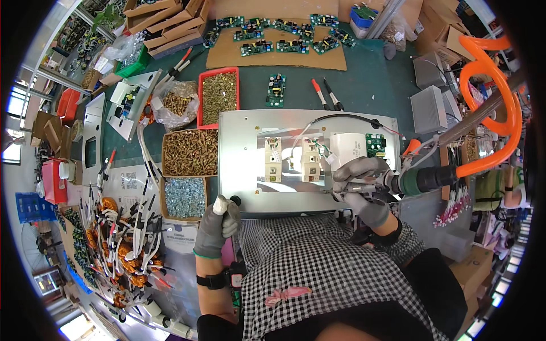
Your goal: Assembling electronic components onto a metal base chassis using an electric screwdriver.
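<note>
A flat silver metal panel (236, 142) lies on the bench in front of me. Two cream-coloured blocks (273, 160), a white cylinder (348, 146), a small green circuit board (376, 146) and a black cable (341, 116) are on it. My right hand (361, 179), in a grey glove, is closed around an air screwdriver (424, 181) lying sideways over the panel's right part. My left hand (219, 226), gloved too, has its fingers curled at the panel's near left corner, beside a black round knob (235, 200). Whatever its fingers hold is hidden.
An orange coiled hose (500, 148) runs from the screwdriver on the right. Left of the panel stand a box of brass-coloured fasteners (190, 152), a red tray (237, 85) and a box of silvery parts (185, 198). Circuit boards (293, 46) lie on cardboard behind.
</note>
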`<state>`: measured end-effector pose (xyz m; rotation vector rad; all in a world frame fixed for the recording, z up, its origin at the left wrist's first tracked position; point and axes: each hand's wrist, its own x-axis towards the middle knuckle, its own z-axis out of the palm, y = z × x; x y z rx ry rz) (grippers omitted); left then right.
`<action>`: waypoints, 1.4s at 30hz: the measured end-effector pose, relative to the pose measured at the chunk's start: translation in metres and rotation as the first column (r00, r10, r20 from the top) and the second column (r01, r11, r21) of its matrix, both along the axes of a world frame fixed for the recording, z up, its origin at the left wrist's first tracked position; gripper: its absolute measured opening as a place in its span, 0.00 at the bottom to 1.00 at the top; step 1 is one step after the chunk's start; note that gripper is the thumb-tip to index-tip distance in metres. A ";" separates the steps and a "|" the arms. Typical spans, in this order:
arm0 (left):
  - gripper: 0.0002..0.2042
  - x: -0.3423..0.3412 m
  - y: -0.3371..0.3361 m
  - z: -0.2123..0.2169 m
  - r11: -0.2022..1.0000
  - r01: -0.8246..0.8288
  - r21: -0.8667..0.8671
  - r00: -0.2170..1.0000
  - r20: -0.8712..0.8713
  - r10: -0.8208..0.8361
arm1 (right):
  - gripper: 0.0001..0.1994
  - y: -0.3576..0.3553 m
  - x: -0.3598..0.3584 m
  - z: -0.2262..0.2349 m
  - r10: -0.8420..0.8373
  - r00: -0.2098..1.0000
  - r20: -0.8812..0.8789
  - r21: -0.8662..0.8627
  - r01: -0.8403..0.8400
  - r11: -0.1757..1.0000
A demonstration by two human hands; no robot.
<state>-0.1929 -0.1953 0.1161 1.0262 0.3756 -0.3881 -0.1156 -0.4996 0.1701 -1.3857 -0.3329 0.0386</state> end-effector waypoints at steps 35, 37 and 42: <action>0.17 0.210 0.171 -0.074 0.807 -0.552 -0.209 0.817 0.061 0.574 | 0.21 0.015 -0.012 0.017 -0.033 0.998 0.050 -0.041 0.035 0.999; 0.18 0.182 0.163 -0.073 0.802 -0.553 -0.228 0.821 0.016 0.571 | 0.23 0.000 -0.004 0.035 -0.060 0.998 0.037 0.029 0.059 0.998; 0.17 0.069 0.146 -0.061 0.851 -0.486 -0.200 0.819 0.237 0.523 | 0.19 -0.077 0.057 0.067 -0.376 0.920 0.111 -0.125 0.389 0.913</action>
